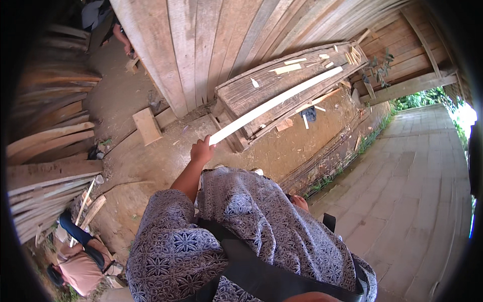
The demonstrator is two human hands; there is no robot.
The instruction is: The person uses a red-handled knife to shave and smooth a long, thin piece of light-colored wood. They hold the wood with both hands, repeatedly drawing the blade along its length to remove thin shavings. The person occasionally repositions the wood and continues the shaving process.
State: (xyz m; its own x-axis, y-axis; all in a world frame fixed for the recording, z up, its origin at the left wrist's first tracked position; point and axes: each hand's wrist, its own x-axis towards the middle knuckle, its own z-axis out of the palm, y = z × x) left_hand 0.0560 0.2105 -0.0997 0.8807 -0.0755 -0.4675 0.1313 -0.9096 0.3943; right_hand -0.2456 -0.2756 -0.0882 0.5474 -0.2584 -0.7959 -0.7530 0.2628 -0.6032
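My left hand (202, 151) is wrapped round the near end of a long pale wooden strip (276, 103). The strip slants away to the upper right, over a low, worn wooden bench (236, 103). My right hand (300, 202) shows only in part beside my patterned shirt, with fingers curled near something small and dark. The shirt hides the rest of that hand and its grip. Wood offcuts (288, 69) and thin slivers lie scattered on the bench top.
A plank wall (216, 45) rises behind the bench. Stacked boards (55, 136) line the left, and a wood block (147, 126) lies on the dirt floor. One person (83, 267) is at lower left; another person's arm (122, 39) shows at upper left. Grey paving (392, 191) extends on the right.
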